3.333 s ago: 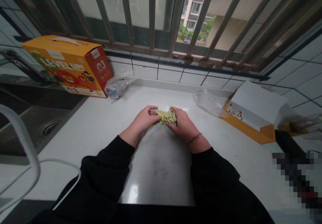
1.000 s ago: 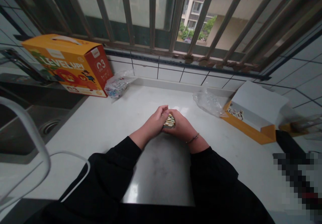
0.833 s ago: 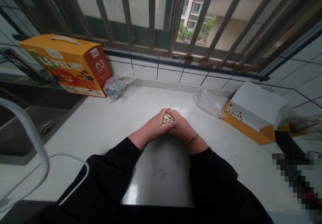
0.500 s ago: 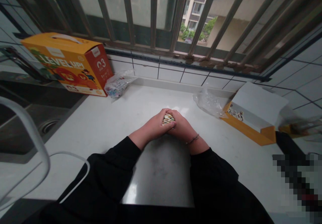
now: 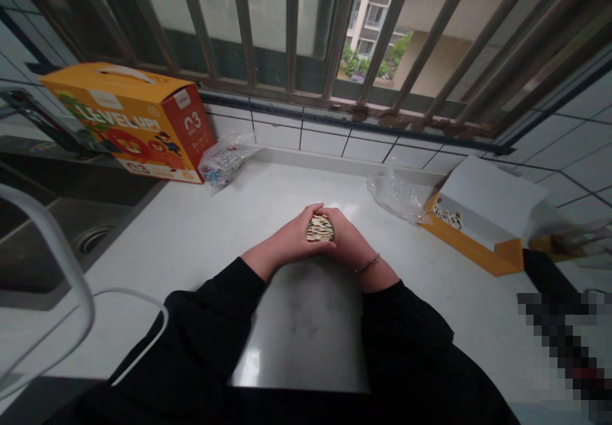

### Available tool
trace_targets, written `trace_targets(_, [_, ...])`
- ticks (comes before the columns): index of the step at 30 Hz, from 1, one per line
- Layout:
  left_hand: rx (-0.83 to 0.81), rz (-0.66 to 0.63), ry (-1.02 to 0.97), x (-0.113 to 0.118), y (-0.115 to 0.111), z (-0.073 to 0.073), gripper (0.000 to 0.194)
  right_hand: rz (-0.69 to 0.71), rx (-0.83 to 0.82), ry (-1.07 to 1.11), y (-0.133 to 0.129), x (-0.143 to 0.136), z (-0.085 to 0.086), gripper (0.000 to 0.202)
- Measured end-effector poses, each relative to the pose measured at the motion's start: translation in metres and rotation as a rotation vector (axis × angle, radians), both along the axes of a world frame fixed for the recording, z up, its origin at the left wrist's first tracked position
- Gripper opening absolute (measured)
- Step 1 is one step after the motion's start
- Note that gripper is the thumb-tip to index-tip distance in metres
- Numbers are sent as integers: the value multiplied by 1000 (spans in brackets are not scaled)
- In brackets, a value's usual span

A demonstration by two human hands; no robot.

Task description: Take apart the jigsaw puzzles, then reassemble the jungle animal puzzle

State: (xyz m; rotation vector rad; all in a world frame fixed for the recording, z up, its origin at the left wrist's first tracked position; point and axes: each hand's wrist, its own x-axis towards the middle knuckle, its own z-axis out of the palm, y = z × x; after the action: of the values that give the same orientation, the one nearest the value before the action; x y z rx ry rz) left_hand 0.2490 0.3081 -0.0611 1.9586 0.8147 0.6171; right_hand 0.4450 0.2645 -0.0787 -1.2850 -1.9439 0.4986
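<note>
In the head view, both hands cup a tight stack of thin card pieces (image 5: 320, 228), which look like jigsaw puzzle pieces, above the white counter (image 5: 287, 186). Their pale and dark edges show through the gap between the palms. My left hand (image 5: 299, 234) closes round the left side, its thumb along the near edge. On the other side my right hand (image 5: 343, 237) is wrapped about the stack, a thin bracelet on its wrist. The fingertips of the two hands meet at the far side. The underside of the stack is hidden.
An orange carton (image 5: 138, 125) stands at the back left beside a filled plastic bag (image 5: 227, 162). Back right lie a crumpled clear bag (image 5: 396, 194) and an open orange box (image 5: 471, 246) with small pieces inside. A sink (image 5: 48, 234) and a white cable (image 5: 160, 307) are left.
The hands have opened slightly around the stack, and my left thumb has moved down toward me. More of the card edges show now.
</note>
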Motion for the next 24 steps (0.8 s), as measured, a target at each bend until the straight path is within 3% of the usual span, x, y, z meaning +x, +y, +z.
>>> trace_targets(3, [23, -30, 14, -6, 7, -5, 125, 30, -16, -6, 2, 9, -2, 79])
trace_targets(7, [59, -47, -2, -10, 11, -10, 94, 34, -80, -47, 0, 29, -1, 100])
trace_targets(10, [69, -31, 14, -9, 8, -8, 69, 58, -163, -49, -8, 42, 1, 88])
trace_targets(12, [75, -9, 43, -8, 6, -6, 62, 62, -197, -3, -12, 45, 1, 76])
trace_targets(20, [118, 21, 79, -2, 1, 0, 57, -85, -28, 112, -15, 0, -4, 55])
trace_targets(24, [134, 4, 53, -1, 1, -1, 64, -115, -14, 111, -15, -5, -6, 47])
